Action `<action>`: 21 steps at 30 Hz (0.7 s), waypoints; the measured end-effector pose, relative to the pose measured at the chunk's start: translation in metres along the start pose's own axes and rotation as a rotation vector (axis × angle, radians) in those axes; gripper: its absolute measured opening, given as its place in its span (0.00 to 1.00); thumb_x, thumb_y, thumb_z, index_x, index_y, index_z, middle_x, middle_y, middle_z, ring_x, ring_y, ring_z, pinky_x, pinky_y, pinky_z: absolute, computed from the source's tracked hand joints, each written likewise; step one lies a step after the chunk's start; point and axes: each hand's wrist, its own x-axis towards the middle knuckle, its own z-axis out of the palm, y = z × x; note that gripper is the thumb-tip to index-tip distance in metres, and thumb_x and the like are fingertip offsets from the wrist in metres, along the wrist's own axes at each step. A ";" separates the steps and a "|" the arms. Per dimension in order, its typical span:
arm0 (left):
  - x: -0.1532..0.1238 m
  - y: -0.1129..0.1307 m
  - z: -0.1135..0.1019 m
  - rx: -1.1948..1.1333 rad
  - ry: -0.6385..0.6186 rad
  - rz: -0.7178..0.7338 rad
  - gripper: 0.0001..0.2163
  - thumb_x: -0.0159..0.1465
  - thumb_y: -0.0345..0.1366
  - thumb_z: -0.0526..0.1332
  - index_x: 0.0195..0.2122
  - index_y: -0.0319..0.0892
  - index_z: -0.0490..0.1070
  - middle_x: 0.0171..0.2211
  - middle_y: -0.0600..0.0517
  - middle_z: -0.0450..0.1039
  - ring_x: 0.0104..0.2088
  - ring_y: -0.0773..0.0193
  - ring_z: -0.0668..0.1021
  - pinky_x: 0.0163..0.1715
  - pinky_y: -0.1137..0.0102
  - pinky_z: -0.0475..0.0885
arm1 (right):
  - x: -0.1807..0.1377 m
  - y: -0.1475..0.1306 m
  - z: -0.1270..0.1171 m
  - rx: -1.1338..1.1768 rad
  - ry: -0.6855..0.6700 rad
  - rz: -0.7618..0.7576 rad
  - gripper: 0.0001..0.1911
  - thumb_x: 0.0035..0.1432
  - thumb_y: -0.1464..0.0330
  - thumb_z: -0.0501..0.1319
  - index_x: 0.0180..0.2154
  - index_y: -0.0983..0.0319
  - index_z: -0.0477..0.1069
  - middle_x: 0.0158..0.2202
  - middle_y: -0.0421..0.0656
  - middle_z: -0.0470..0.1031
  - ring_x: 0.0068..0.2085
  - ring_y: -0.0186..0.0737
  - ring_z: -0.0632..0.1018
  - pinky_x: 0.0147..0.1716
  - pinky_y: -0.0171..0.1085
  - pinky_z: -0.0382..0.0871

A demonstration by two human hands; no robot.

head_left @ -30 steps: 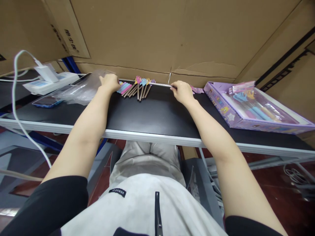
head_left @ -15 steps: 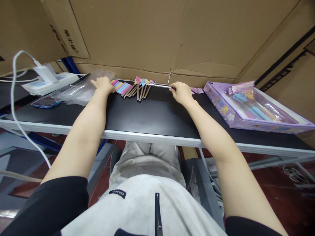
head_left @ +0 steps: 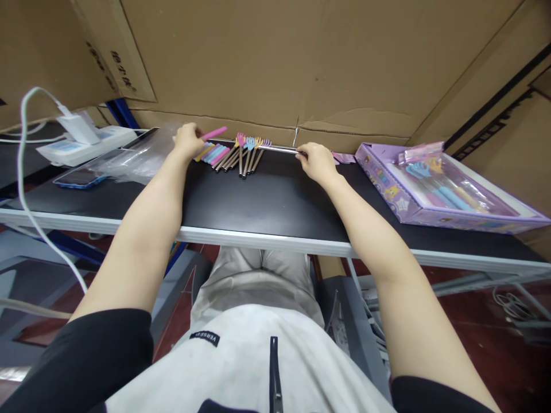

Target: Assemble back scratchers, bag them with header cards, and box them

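My left hand [head_left: 188,139] is closed round one end of a pink tube-shaped handle [head_left: 214,133], raised and pointing right. Below it, a row of pink, blue, purple and yellow handles [head_left: 212,154] lies on the black table [head_left: 267,206]. To their right, several back scratchers [head_left: 246,158] with coloured claw heads and brown metal rods lie fanned out. My right hand [head_left: 317,160] grips the near end of a thin silver back scratcher rod [head_left: 282,149], which stretches left to the claw heads. Which head belongs to that rod I cannot tell.
A clear plastic bag [head_left: 142,160] and a phone [head_left: 81,178] lie at left, near a white power strip [head_left: 86,146] with a cable. At right stands a purple box [head_left: 402,198] with packed back scratchers [head_left: 447,186]. Cardboard walls [head_left: 267,63] close off the back.
My left hand has picked up a pink handle from the row and lifted it slightly. My right hand stays in place with the rod.
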 end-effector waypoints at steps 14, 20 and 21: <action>-0.004 0.034 0.026 -0.945 -0.063 0.032 0.11 0.65 0.16 0.64 0.29 0.38 0.75 0.25 0.53 0.73 0.29 0.66 0.79 0.48 0.67 0.79 | 0.002 0.003 0.006 0.026 0.020 -0.019 0.18 0.74 0.66 0.58 0.55 0.61 0.84 0.56 0.55 0.83 0.56 0.59 0.81 0.56 0.52 0.71; -0.003 0.035 0.024 -1.094 -0.098 0.008 0.12 0.66 0.14 0.62 0.30 0.36 0.75 0.27 0.53 0.74 0.29 0.68 0.81 0.54 0.63 0.80 | 0.004 0.007 0.009 0.043 0.039 -0.029 0.18 0.74 0.65 0.58 0.55 0.61 0.84 0.55 0.55 0.83 0.55 0.59 0.80 0.55 0.52 0.72; -0.003 0.035 0.024 -1.101 -0.102 0.009 0.12 0.66 0.14 0.62 0.30 0.36 0.75 0.27 0.53 0.74 0.29 0.68 0.81 0.54 0.63 0.80 | 0.004 0.007 0.009 0.047 0.042 -0.031 0.18 0.74 0.66 0.58 0.55 0.61 0.84 0.55 0.55 0.83 0.55 0.59 0.80 0.55 0.53 0.72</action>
